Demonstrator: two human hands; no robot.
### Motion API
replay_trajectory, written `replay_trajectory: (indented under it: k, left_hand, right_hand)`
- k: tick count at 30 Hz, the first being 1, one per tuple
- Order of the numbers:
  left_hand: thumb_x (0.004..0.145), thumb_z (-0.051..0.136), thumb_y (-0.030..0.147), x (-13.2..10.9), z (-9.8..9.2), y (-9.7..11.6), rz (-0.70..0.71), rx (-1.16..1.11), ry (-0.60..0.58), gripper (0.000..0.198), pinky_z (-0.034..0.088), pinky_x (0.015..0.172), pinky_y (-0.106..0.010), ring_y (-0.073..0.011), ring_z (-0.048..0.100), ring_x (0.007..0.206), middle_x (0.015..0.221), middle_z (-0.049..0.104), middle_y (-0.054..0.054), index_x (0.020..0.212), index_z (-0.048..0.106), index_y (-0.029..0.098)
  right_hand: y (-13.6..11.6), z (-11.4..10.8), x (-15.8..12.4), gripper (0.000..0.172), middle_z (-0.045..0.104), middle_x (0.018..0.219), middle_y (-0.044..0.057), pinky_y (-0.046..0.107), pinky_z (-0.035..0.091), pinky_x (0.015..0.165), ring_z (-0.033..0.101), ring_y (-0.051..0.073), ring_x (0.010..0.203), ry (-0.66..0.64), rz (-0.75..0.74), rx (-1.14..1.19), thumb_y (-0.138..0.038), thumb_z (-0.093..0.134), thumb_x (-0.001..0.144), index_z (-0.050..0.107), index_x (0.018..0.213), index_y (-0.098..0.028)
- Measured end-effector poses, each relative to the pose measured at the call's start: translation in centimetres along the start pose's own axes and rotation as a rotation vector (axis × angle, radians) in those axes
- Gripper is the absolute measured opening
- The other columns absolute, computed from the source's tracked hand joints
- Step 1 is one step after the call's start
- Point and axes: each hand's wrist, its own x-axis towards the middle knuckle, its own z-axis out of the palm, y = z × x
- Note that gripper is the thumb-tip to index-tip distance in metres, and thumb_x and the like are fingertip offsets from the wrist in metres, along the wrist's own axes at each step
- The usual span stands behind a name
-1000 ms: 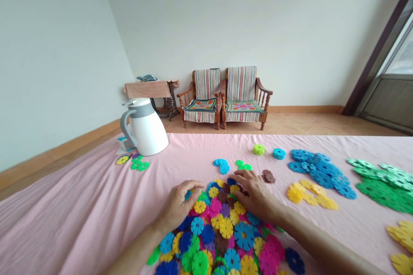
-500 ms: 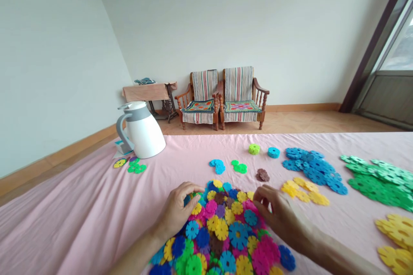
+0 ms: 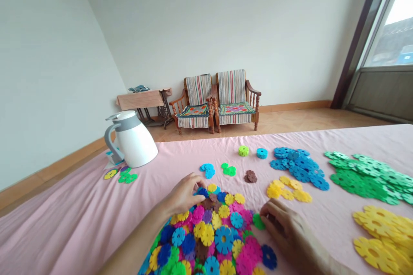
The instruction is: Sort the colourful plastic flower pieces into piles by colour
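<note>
A heap of mixed-colour notched plastic flower discs (image 3: 207,235) lies at the front middle. My left hand (image 3: 184,194) rests over the heap's far left edge, its thumb apart from the curled index finger, with nothing visible between them. At the heap's right side my right hand (image 3: 288,228) has its thumb and fingers closed on the edge of a green flower disc (image 3: 258,221). Its other fingers are folded under and partly hidden. A dark blue disc (image 3: 269,257) lies just nearer than that hand.
Sorted discs lie to the right: yellow (image 3: 380,234), green (image 3: 364,178), blue (image 3: 298,164) and a smaller yellow group (image 3: 288,189). Beyond the heap are brown discs (image 3: 250,176) and two short stacks. A white jug (image 3: 137,144) stands at the left on the pink cloth (image 3: 80,210).
My right hand has moved right and nearer, and a green disc now shows at its fingertips. My left hand stays by the heap's far left edge. The view has shifted slightly.
</note>
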Motion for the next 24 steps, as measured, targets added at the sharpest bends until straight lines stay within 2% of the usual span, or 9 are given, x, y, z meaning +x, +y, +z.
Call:
replay_trajectory:
  k: [4,10,14,19,24]
  left_hand:
    - [0.064,0.055,0.011,-0.2,-0.3,0.5,0.005,-0.003,-0.045,0.010,0.041,0.064,-0.022,-0.0145,0.052,0.071,0.076,0.057,0.001,0.071,0.059,0.017]
    - [0.064,0.048,0.005,-0.4,-0.6,0.0,0.033,-0.024,-0.087,0.035,0.041,0.065,-0.023,-0.0140,0.053,0.069,0.083,0.059,-0.001,0.090,0.067,0.019]
    - [0.065,0.045,0.004,-0.5,-0.9,-0.2,0.075,-0.032,-0.152,0.039,0.040,0.063,-0.022,-0.0136,0.053,0.069,0.081,0.055,0.000,0.092,0.068,0.021]
    - [0.065,0.049,0.008,-0.7,-1.3,0.2,0.039,-0.088,-0.195,0.027,0.039,0.058,-0.020,-0.0119,0.049,0.064,0.082,0.055,0.000,0.084,0.064,0.018]
    - [0.067,0.052,0.013,-0.8,-1.8,0.2,0.004,-0.149,-0.227,0.015,0.036,0.054,-0.019,-0.0101,0.047,0.060,0.073,0.056,0.003,0.079,0.060,0.017]
  right_hand:
    - [-0.3,-0.1,0.0,0.024,0.056,0.080,0.002,0.026,0.043,0.064,0.056,0.014,0.071,-0.019,-0.028,-0.009,-0.028,0.033,0.095,0.049,0.079,-0.022]
    - [-0.6,-0.4,0.0,0.026,0.055,0.081,0.003,0.027,0.043,0.064,0.056,0.014,0.071,-0.049,-0.023,-0.005,-0.028,0.030,0.096,0.048,0.079,-0.021]
    - [-0.5,-0.2,0.0,0.025,0.055,0.081,0.003,0.028,0.043,0.065,0.056,0.014,0.073,-0.054,-0.019,0.006,-0.028,0.030,0.096,0.048,0.079,-0.021]
    - [-0.3,-0.1,-0.1,0.025,0.055,0.081,0.003,0.028,0.043,0.065,0.055,0.015,0.072,-0.044,-0.026,0.014,-0.029,0.031,0.096,0.048,0.079,-0.021]
    - [-0.1,0.0,-0.1,0.025,0.054,0.082,0.003,0.028,0.043,0.066,0.054,0.014,0.073,-0.064,-0.035,0.028,-0.029,0.031,0.096,0.048,0.079,-0.021]
